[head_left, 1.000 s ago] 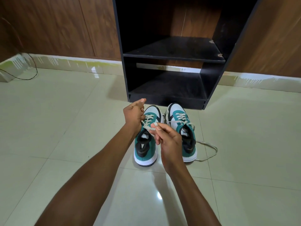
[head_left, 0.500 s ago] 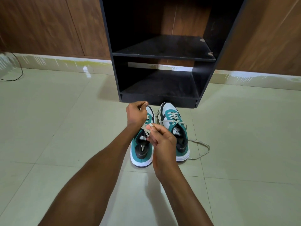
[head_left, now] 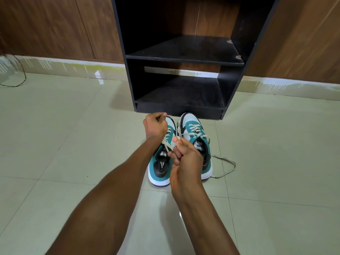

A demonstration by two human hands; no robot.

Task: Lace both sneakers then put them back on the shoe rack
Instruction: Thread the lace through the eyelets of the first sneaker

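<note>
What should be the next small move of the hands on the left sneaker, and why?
Probably pull the two lace ends apart to snug the lacing. The left hand and right hand each pinch a lace end above the left sneaker, and the lace between them looks slack. The right sneaker has a loose lace end trailing on the floor.

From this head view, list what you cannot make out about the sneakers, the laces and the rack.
- Left sneaker: its toe and upper eyelets sit behind the left hand, and the right hand covers the knot area.
- Right sneaker: its heel and inner side are hidden by the right hand.
- Shoe rack: its top is cut off by the frame's upper edge.
- Tongue label: too small to read.
</note>
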